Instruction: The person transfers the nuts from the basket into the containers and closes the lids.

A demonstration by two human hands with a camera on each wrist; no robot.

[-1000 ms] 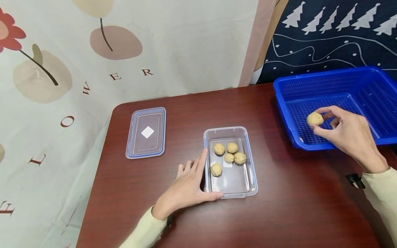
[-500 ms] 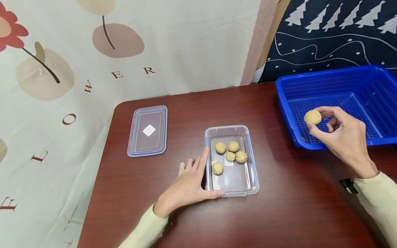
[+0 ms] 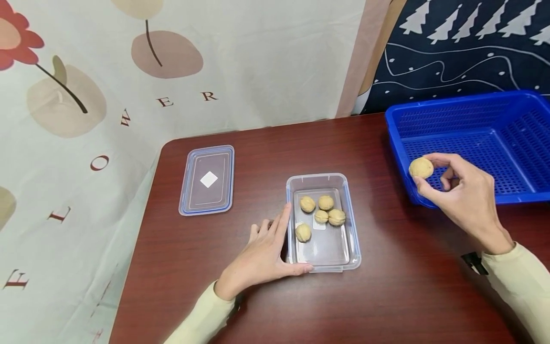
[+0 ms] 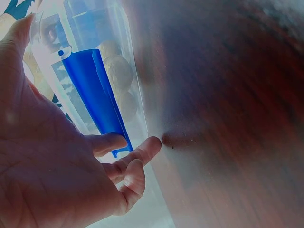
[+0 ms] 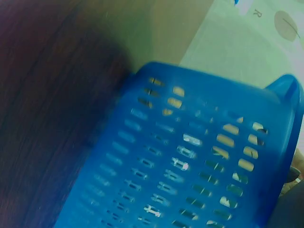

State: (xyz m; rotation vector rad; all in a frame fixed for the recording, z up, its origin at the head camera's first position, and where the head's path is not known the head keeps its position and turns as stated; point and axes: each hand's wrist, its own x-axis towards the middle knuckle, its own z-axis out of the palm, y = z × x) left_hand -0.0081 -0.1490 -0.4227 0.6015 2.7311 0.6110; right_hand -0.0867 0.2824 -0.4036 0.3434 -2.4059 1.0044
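Note:
My right hand [image 3: 466,196] pinches a round tan walnut [image 3: 421,168] between thumb and fingertips, over the left rim of the blue basket [image 3: 397,143] in the head view. My left hand [image 3: 262,258] rests against a clear plastic box [image 3: 354,239] without its lid, the index finger along its left side and the thumb at its front rim. Several walnuts [image 3: 336,217] lie on the box floor, mostly toward the far half. In the left wrist view, the left fingertips [image 4: 152,145] touch the box's side by a blue clip flap [image 4: 97,90].
A clear lid with a blue seal [image 3: 209,197] lies flat on the brown table [image 3: 258,162], left of the box. Slotted basket wall [image 5: 166,156] fills much of the right wrist view. A printed cloth [image 3: 266,62] hangs behind the table.
My right hand has carried the walnut leftward, from over the basket's inside to its left rim. The left hand stays at the box, and the whole head view has shifted slightly.

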